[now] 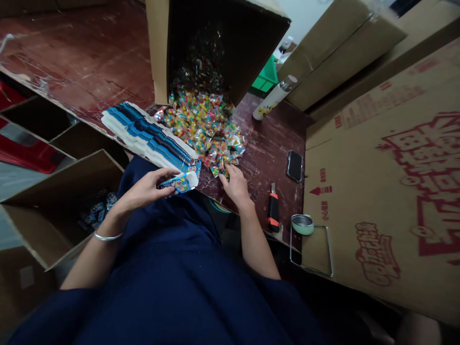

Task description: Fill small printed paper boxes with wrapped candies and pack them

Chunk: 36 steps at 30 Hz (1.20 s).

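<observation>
My left hand (153,186) holds a small blue printed candy box (181,182), its white flap end open toward the right. My right hand (235,183) is at the near edge of a heap of clear candy packets (204,120), thumb and fingers closed on one packet (215,170) of colourful candies. The heap spills out of a large cardboard carton (160,52) lying on its side. Beside the heap, a long row of flattened blue and white boxes (143,132) lies overlapped along the table edge, its near end by my left hand.
On the reddish table (266,148) are a utility knife (273,208), a phone (294,166) and a white bottle (275,98). A green cup (302,224) sits in a wire holder at the right edge. Big cartons (359,191) line the right. An open carton (36,211) with blue packs stands lower left.
</observation>
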Available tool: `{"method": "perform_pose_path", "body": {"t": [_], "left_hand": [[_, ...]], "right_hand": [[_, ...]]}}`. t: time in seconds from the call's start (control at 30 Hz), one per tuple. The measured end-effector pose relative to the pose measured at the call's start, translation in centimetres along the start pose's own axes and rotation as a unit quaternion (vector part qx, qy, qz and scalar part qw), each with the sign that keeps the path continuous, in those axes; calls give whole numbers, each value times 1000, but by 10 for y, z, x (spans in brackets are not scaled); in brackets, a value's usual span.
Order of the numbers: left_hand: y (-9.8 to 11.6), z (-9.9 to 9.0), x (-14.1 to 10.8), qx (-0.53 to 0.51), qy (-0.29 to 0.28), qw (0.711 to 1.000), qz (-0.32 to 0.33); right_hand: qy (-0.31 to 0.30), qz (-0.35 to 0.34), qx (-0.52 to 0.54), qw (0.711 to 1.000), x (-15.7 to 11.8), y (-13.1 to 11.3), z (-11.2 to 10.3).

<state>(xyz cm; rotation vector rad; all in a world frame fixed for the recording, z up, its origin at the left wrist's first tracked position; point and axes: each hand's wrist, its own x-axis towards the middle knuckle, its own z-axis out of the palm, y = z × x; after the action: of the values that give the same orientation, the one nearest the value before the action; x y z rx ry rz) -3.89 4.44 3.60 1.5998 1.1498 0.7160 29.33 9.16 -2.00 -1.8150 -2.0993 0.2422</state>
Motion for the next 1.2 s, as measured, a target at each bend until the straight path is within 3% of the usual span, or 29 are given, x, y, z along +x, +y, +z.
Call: {"method": "perform_pose_path", "body": {"t": [0.13, 0.23, 0.3, 0.4, 0.53, 0.73, 0.83, 0.97, 1.13, 1.2], "left_hand": [[-7, 15, 8, -174, -22, 984, -37], [-11, 28, 11, -273, -12, 961, -31], [-12, 35, 12, -296, -12, 955, -31], [-13, 42, 12, -273, 0, 962, -20], [-16, 46, 13, -195, 41, 980, -3], [-24, 53, 13, -105, 79, 991, -15], [-23, 52, 12, -76, 85, 993, -21], [-20, 51, 11, -99, 70, 993, -16], [-20, 50, 11, -97, 84, 992, -18], [-18, 50, 11, -124, 74, 989, -14]], "right_hand": [[49, -54, 13, 997, -9, -12, -20], [25, -133, 15, 991, -7, -18, -20], [12, -149, 29, 988, -2, -20, -13], [70, -109, 85, 988, 2, -26, -6], [132, -41, 214, 967, -1, -43, -19], [145, -87, 185, 968, 6, -63, -41], [129, -104, 234, 958, 6, -72, -44], [62, -139, 272, 950, 0, -88, -52], [88, -126, 290, 945, 0, -95, -68], [60, -136, 297, 943, 1, -96, -69]]}}
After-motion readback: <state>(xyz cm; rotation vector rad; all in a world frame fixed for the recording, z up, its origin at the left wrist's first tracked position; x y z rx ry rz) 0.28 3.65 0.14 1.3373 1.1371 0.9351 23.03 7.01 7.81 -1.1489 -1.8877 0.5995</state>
